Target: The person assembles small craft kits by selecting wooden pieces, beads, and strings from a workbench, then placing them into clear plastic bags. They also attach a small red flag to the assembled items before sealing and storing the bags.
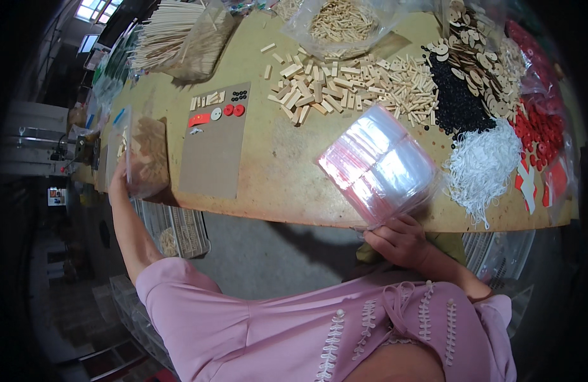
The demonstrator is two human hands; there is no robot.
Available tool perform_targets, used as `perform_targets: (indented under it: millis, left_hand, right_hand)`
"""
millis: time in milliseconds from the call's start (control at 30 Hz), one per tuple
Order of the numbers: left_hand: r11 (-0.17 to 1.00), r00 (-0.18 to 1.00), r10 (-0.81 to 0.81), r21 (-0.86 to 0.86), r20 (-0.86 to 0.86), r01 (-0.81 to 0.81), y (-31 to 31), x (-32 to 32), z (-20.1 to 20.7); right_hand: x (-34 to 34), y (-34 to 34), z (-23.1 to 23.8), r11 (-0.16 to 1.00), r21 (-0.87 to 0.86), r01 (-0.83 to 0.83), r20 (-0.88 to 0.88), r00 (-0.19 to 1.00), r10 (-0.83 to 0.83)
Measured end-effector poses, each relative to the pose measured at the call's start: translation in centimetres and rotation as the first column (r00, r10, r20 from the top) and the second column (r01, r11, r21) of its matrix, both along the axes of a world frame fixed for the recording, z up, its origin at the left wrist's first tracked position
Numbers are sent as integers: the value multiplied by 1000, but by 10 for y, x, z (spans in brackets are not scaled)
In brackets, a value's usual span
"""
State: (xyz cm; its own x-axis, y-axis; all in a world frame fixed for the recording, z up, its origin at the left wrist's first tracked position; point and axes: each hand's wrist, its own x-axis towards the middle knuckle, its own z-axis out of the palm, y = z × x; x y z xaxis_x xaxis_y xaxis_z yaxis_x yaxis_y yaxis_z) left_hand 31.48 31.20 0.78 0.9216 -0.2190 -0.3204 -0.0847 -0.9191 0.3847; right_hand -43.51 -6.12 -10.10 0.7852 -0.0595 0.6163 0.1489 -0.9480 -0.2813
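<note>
At the left, our left hand (pixel 119 176) is at the near left side of a clear plastic bag (pixel 149 159) of pale pieces on the worktop (pixel 278 175); its fingers are partly lost against the plastic, so we cannot tell how far open they are or whether they grip. Just right lies a grey board (pixel 209 156) with a small set of parts on it — best left undisturbed. Beyond it, wooden blocks (pixel 316 86) lie heaped. Right of centre, a bundle of clear plastic bags (pixel 378 167) rests at the near edge; our right hand (pixel 401 242) has its fingers curled nearly closed on the near corner. We would do well to pinch lightly there and lift one bag singly — clear of the white cords (pixel 482 162) at right.
</note>
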Motion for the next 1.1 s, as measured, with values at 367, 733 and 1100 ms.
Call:
perform_targets:
  millis: [367, 733, 1100]
  left_hand:
    - [997, 987, -29, -64, 158, 40, -18, -13, -14]
    - [995, 682, -34, 87, 731, -44, -42, -58, 11]
    - [379, 818, -154, -731, 554, 567, -261, -313, -7]
  right_hand:
    - [-1, 4, 3, 1000, 9, -13, -115, 993, 14]
    - [2, 1, 10, 999, 30, -28, -8, 1000, 28]
    - [-5, -1, -2, 998, 9, -60, -74, 995, 60]
